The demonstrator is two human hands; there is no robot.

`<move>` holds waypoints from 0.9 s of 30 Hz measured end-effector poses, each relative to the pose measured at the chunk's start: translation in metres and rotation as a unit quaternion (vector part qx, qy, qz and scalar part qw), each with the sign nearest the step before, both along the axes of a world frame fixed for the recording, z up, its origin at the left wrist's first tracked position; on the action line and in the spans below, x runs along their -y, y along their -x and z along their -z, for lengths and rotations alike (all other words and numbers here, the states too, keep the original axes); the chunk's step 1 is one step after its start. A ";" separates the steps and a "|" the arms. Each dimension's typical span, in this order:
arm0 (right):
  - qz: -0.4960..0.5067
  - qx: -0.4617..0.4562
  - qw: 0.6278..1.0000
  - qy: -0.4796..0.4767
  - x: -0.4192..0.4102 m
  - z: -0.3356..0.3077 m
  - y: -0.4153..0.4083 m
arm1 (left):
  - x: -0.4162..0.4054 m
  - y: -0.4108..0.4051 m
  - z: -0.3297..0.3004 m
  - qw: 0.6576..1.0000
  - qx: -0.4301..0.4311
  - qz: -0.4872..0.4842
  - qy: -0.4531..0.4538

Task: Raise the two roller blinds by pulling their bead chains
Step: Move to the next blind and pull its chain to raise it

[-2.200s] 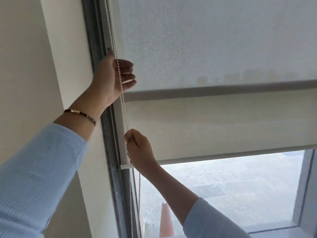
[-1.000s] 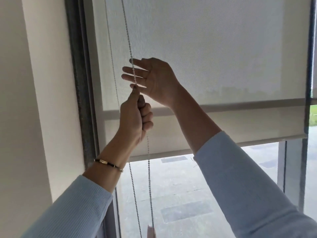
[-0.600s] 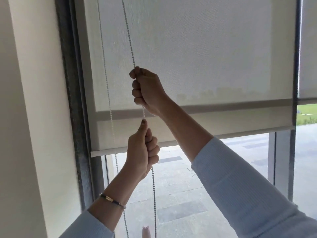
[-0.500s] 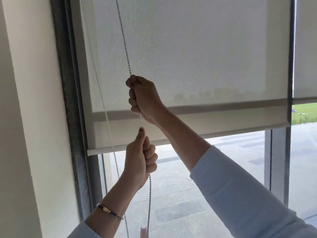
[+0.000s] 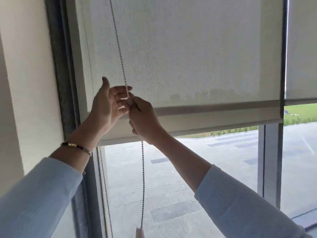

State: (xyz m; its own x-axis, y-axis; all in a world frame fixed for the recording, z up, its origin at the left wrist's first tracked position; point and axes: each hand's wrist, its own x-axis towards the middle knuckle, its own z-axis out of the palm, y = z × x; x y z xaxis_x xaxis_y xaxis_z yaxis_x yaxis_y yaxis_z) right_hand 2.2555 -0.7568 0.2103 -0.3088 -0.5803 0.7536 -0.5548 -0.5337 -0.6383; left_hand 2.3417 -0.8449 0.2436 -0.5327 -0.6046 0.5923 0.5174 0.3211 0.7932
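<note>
**Two hands at the bead chain of a partly raised blind**

The blind (image 5: 180, 54) covers the upper window; its bottom bar (image 5: 214, 126) hangs level with the hands. Right hand (image 5: 145, 119) is closed around the bead chain (image 5: 120, 48), which hangs on below it. Left hand (image 5: 108, 107), fingers spread, touches the chain just beside it.

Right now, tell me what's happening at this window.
A person in light blue sleeves is working the bead chain of a roller blind. The right hand is closed on the chain, which hangs on below it. The left hand is open beside the chain, fingers spread, not gripping. The blind's bottom bar hangs partway up the window, with paving and grass visible below. A second, sheerer layer ends slightly higher. Another blind hangs at the far right.
</note>
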 end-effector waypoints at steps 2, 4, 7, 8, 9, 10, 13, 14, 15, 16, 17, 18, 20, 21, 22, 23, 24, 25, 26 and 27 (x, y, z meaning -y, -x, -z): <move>-0.015 0.006 1.000 -0.010 0.002 0.009 -0.005 | -0.004 -0.006 -0.041 0.999 0.002 0.015 0.029; -0.037 0.022 0.999 -0.023 0.003 0.019 -0.009 | -0.012 -0.008 -0.074 0.999 -0.017 0.021 0.024; -0.067 0.042 0.996 -0.036 0.005 0.035 -0.013 | -0.024 -0.005 -0.100 0.992 -0.091 0.061 -0.063; -0.066 0.043 0.996 -0.038 0.006 0.039 -0.013 | -0.027 -0.004 -0.103 0.988 -0.106 0.072 -0.089; -0.062 0.041 0.996 -0.039 0.006 0.041 -0.013 | -0.030 -0.003 -0.104 0.986 -0.110 0.071 -0.101; -0.060 0.036 0.997 -0.040 0.006 0.044 -0.013 | -0.032 -0.003 -0.103 0.987 -0.106 0.068 -0.099; -0.048 0.019 0.998 -0.041 0.006 0.052 -0.011 | -0.035 -0.002 -0.093 0.989 -0.096 0.073 -0.089; -0.041 0.010 0.998 -0.043 0.005 0.056 -0.009 | -0.035 -0.002 -0.089 0.989 -0.095 0.074 -0.090; -0.032 -0.001 0.998 -0.045 0.005 0.061 -0.008 | -0.035 -0.003 -0.084 0.989 -0.094 0.075 -0.090; -0.023 -0.011 0.998 -0.050 0.005 0.066 -0.006 | -0.034 -0.003 -0.078 0.989 -0.092 0.078 -0.090; -0.016 -0.017 0.998 -0.057 0.004 0.072 -0.004 | -0.033 -0.003 -0.072 0.989 -0.090 0.083 -0.088; -0.012 -0.020 0.998 -0.064 0.004 0.077 -0.003 | -0.031 -0.002 -0.067 0.988 -0.088 0.089 -0.086; -0.006 -0.025 0.997 -0.074 0.004 0.086 -0.001 | -0.029 -0.002 -0.056 0.988 -0.087 0.098 -0.085; -0.004 -0.028 0.997 -0.076 0.005 0.091 -0.001 | -0.028 -0.002 -0.052 0.987 -0.088 0.100 -0.085; -0.002 -0.030 0.997 -0.075 0.005 0.094 -0.001 | -0.028 -0.003 -0.048 0.987 -0.091 0.101 -0.085; -0.003 -0.032 0.997 -0.074 0.005 0.098 -0.002 | -0.028 -0.003 -0.044 0.987 -0.094 0.099 -0.086; -0.003 -0.032 0.997 -0.074 0.006 0.101 -0.003 | -0.027 -0.003 -0.041 0.986 -0.098 0.097 -0.089; -0.004 -0.033 0.997 -0.076 0.006 0.103 -0.004 | -0.027 -0.004 -0.038 0.986 -0.101 0.095 -0.091; -0.004 -0.034 0.996 -0.077 0.006 0.105 -0.004 | -0.027 -0.005 -0.036 0.986 -0.104 0.091 -0.092; -0.003 -0.035 0.996 -0.078 0.007 0.107 -0.005 | -0.027 -0.005 -0.034 0.986 -0.106 0.088 -0.090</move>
State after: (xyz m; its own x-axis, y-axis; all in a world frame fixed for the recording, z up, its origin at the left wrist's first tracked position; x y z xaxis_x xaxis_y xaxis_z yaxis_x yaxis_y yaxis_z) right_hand 2.2602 -0.7634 0.1032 -0.2537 -0.6937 0.6741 -0.5982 -0.4351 -0.6729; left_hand 2.3468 -0.8183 0.2779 -0.5141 -0.6191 0.5937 0.7137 0.0752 0.6964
